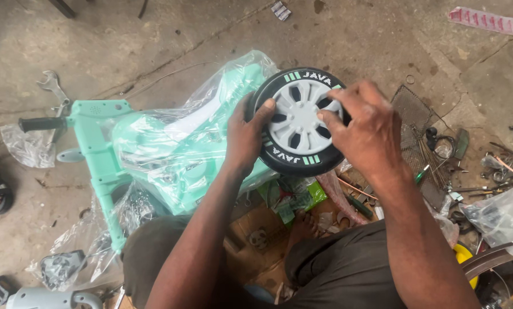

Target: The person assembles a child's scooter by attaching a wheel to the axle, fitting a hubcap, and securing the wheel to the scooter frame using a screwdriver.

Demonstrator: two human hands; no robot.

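Bare concrete floor [170, 34] is lying open along the top edge, giving a hand free passage there. Toward the right edge, a wire mesh [411, 109] and scattered tools [485, 177] are crowding the floor. The mint toy body [176, 149] in plastic wrap is blocking the middle, its black handlebar grip [42, 123] jutting toward the left edge beside a wrench [51, 83]. The wheel [298, 121] is filling the gap between both hands.

wheel [298, 121] rim partly behind hands
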